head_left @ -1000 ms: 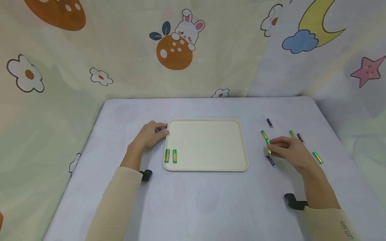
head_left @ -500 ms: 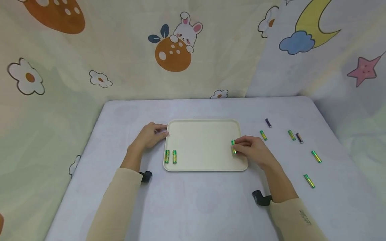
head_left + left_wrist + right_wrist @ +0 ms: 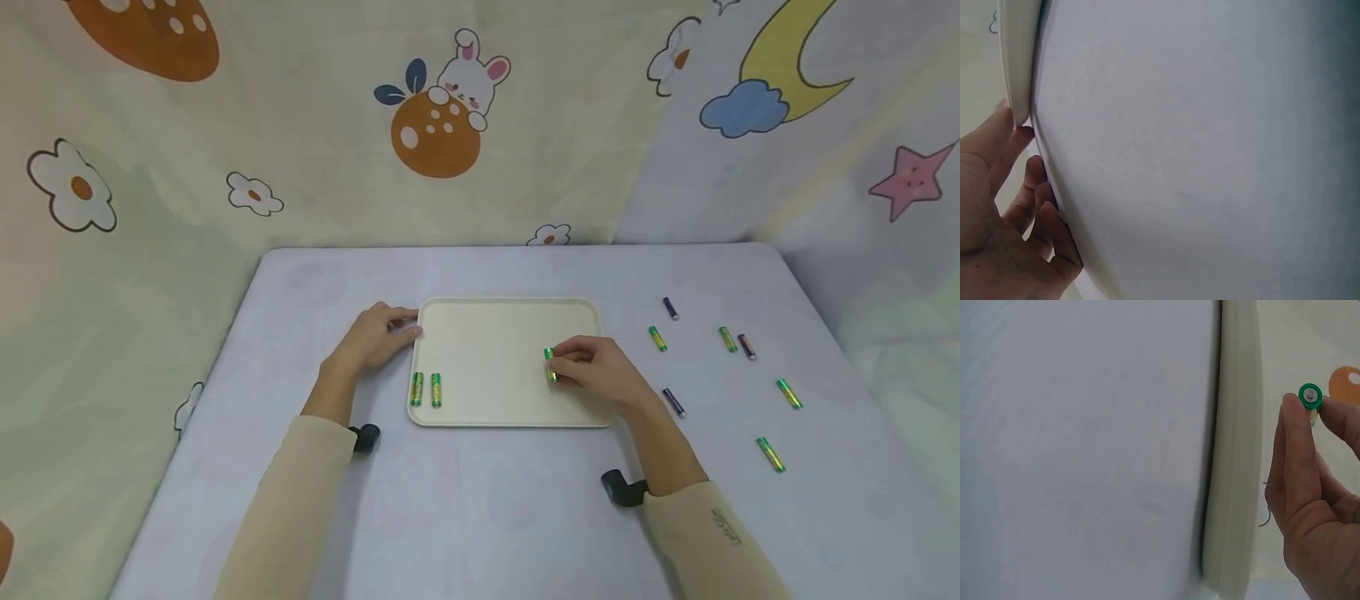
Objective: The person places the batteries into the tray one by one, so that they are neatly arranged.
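Observation:
A pale, shallow tray (image 3: 487, 333) lies mid-table. My right hand (image 3: 596, 364) pinches a green-and-yellow battery (image 3: 1310, 394) between thumb and fingers, over the tray's right half. In the right wrist view the battery's end faces the camera, and the tray's side wall (image 3: 1233, 450) runs beside the hand. Two matching batteries lie side by side at the tray's lower left: one battery (image 3: 417, 389) near the rim, the other battery (image 3: 436, 390) just right of it. My left hand (image 3: 372, 337) rests by the tray's left edge, thumb and forefinger touching the rim (image 3: 1019, 75).
Right of the tray lie several loose batteries: a dark one (image 3: 671, 308) at the back, a dark one (image 3: 673, 402) near my right forearm, a green one (image 3: 657, 338), a green-and-dark pair (image 3: 727, 339), and two green ones (image 3: 789, 393) farther right. A patterned cloth (image 3: 315, 117) hangs behind.
My right hand has taken a green battery from the table on the right and moved it left over the tray. The left hand stays at the tray's edge.

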`<state>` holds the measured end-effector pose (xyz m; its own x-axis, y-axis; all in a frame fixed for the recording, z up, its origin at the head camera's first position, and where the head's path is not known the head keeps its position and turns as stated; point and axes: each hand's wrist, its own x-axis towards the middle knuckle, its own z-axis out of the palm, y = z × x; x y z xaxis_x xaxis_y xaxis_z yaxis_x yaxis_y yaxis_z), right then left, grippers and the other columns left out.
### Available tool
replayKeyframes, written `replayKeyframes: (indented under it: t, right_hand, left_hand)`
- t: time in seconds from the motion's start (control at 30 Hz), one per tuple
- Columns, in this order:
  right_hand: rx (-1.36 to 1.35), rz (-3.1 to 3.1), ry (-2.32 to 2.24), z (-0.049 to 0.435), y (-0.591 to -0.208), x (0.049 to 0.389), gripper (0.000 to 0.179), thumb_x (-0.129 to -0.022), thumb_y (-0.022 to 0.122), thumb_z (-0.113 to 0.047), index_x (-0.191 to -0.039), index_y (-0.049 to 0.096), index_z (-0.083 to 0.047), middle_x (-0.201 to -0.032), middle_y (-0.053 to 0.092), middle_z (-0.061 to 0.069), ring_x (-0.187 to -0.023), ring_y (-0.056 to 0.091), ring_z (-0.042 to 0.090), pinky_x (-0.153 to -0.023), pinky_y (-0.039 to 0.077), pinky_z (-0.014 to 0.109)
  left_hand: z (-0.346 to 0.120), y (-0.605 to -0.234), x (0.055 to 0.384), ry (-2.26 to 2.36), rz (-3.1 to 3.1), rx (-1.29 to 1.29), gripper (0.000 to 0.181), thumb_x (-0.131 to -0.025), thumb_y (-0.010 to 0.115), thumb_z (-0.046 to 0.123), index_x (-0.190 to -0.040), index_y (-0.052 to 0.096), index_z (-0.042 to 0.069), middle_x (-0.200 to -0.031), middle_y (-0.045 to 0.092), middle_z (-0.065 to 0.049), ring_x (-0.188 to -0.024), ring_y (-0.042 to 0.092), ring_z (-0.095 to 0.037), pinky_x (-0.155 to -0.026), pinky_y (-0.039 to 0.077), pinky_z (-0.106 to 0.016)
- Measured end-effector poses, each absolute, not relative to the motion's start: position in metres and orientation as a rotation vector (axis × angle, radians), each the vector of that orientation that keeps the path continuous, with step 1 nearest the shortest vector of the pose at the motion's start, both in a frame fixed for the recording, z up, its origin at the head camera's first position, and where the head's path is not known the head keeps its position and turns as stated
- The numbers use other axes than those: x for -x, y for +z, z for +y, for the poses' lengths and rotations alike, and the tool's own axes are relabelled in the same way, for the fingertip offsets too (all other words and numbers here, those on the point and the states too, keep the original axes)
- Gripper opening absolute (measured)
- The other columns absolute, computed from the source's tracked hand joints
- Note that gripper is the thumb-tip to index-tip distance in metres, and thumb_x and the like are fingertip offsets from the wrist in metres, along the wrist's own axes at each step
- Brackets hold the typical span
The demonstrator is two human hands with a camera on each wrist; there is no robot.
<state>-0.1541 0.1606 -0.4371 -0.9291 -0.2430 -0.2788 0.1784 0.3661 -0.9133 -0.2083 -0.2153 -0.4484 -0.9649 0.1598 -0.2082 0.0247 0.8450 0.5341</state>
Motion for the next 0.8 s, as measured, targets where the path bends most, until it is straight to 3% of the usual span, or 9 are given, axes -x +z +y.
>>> replayKeyframes:
  t: [0.37, 0.8]
  right_hand:
    - [0.033, 2.142, -1.635, 0.107, -0.443, 0.161, 0.027, -0.092, 0.076, -0.017, -0.113, 0.069, -0.001, -0.099, 0.075, 0.01, -0.09, 0.072, 0.018, -0.085, 0.059, 0.031]
    - [0.035, 2.229, -1.452, 0.043, -0.447, 0.15, 0.02, -0.087, 0.079, -0.022, -0.102, 0.075, -0.009, -0.083, 0.076, 0.003, -0.072, 0.073, 0.015, -0.075, 0.056, 0.027]
  left_hand:
    - [-0.214, -0.449, 0.207, 0.783, 2.767, -0.125, 0.051, -0.102, 0.061, 0.042, -0.148, 0.057, 0.022, -0.126, 0.056, -0.012, -0.116, 0.052, -0.031, -0.1, 0.045, -0.049]
    - [-0.216, -0.449, 0.208, 0.788, 2.77, -0.125, 0.051, -0.102, 0.06, 0.042, -0.148, 0.057, 0.02, -0.126, 0.056, -0.012, -0.116, 0.051, -0.032, -0.099, 0.045, -0.051]
